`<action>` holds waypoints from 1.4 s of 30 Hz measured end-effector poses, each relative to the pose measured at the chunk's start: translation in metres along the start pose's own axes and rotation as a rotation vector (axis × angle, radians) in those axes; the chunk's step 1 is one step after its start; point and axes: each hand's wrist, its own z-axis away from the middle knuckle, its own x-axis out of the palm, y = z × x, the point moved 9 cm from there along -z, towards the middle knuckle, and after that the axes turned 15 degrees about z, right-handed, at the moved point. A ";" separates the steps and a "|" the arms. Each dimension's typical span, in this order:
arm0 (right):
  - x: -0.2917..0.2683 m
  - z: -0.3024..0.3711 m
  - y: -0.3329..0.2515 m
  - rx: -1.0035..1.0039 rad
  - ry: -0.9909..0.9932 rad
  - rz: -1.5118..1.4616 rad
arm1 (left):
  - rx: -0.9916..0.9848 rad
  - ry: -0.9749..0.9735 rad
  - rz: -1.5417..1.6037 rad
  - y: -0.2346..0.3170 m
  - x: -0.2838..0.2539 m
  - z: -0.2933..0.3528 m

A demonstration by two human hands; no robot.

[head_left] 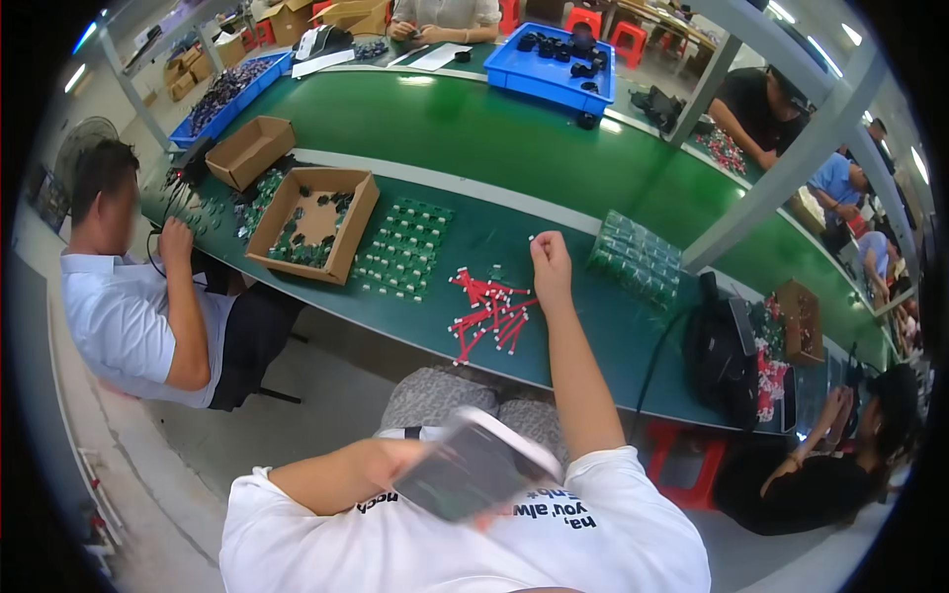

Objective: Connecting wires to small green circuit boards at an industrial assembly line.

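Observation:
A smartphone (pixel 474 465) with a pale edge is held in my left hand (pixel 397 463), close in front of my chest; both are smeared by motion. Over the green table my right hand (pixel 552 265) is closed, thumb and fingers pinched together. A tiny white bit (pixel 532 238) shows at its fingertips; the rest of what it grips is hidden. Just left of that hand lies a loose pile of red cables (pixel 489 311) with white connectors. Further left, green circuit boards (pixel 405 247) lie in rows.
Right of my hand sits a stack of clear trays with green boards (pixel 638 259). A cardboard box (pixel 314 222) holds more boards. Beyond runs a green conveyor belt (pixel 415 114). A black bag (pixel 720 351) and a grey post (pixel 761 168) stand right. Co-workers sit on both sides.

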 end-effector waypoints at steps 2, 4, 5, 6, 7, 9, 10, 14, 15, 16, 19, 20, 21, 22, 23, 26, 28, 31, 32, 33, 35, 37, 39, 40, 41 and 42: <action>0.004 0.006 0.006 0.025 0.007 -0.011 | 0.193 0.306 -0.185 0.023 -0.013 0.008; -0.003 -0.006 0.000 0.018 0.009 -0.029 | 0.392 0.403 -0.197 0.058 -0.040 0.030; -0.006 -0.004 0.001 0.031 0.013 -0.047 | 0.483 0.500 -0.299 0.069 -0.051 0.049; -0.002 -0.005 -0.002 0.029 -0.005 -0.048 | 0.604 0.593 -0.257 0.075 -0.077 0.081; -0.003 -0.004 -0.004 0.050 -0.010 -0.070 | 0.663 0.749 -0.259 0.076 -0.096 0.112; -0.003 -0.002 -0.004 0.068 -0.032 -0.089 | 0.693 1.015 -0.383 0.059 -0.154 0.197; -0.004 -0.002 -0.002 0.070 -0.034 -0.127 | 0.609 1.250 -0.438 0.039 -0.182 0.238; 0.008 -0.003 0.005 0.077 -0.066 -0.179 | 0.400 1.597 -0.536 -0.049 -0.273 0.350; 0.007 -0.002 0.006 0.078 -0.069 -0.182 | 0.387 1.599 -0.547 -0.057 -0.281 0.358; 0.007 -0.003 0.009 0.084 -0.075 -0.181 | 0.374 1.602 -0.556 -0.068 -0.287 0.366; 0.004 -0.010 0.019 0.089 -0.031 -0.215 | 0.341 1.626 -0.574 -0.107 -0.287 0.381; 0.005 -0.010 0.019 0.086 -0.029 -0.206 | 0.334 1.639 -0.581 -0.116 -0.281 0.385; 0.006 -0.010 0.020 0.083 -0.027 -0.197 | 0.327 1.653 -0.587 -0.126 -0.276 0.389; 0.004 -0.011 0.027 0.092 -0.035 -0.193 | 0.311 1.665 -0.596 -0.134 -0.272 0.393; 0.003 -0.011 0.027 0.076 -0.022 -0.175 | 0.302 1.685 -0.599 -0.148 -0.263 0.400; 0.003 -0.012 0.020 0.074 -0.035 -0.173 | 0.269 1.736 -0.617 -0.177 -0.242 0.421; 0.003 -0.013 0.022 0.073 -0.040 -0.143 | 0.239 1.753 -0.639 -0.188 -0.234 0.426; 0.007 -0.008 0.017 0.078 -0.064 -0.160 | 0.199 1.766 -0.673 -0.200 -0.228 0.428; 0.009 -0.009 0.016 0.080 -0.070 -0.162 | 0.187 1.768 -0.685 -0.203 -0.227 0.427; 0.011 -0.010 0.015 0.079 -0.069 -0.165 | 0.174 1.772 -0.692 -0.209 -0.225 0.427; 0.009 -0.008 0.011 0.081 -0.078 -0.169 | 0.148 1.779 -0.705 -0.223 -0.222 0.424; 0.008 -0.005 0.002 0.114 -0.089 -0.196 | 0.120 1.788 -0.724 -0.230 -0.215 0.427; 0.010 -0.004 0.002 0.131 -0.110 -0.178 | 0.103 1.801 -0.748 -0.234 -0.209 0.428; 0.011 -0.005 0.004 0.133 -0.106 -0.192 | 0.095 1.807 -0.760 -0.235 -0.207 0.429; 0.010 -0.005 0.005 0.134 -0.103 -0.201 | 0.087 1.811 -0.767 -0.241 -0.205 0.427; 0.010 -0.006 0.006 0.126 -0.109 -0.189 | 0.081 1.814 -0.777 -0.243 -0.204 0.424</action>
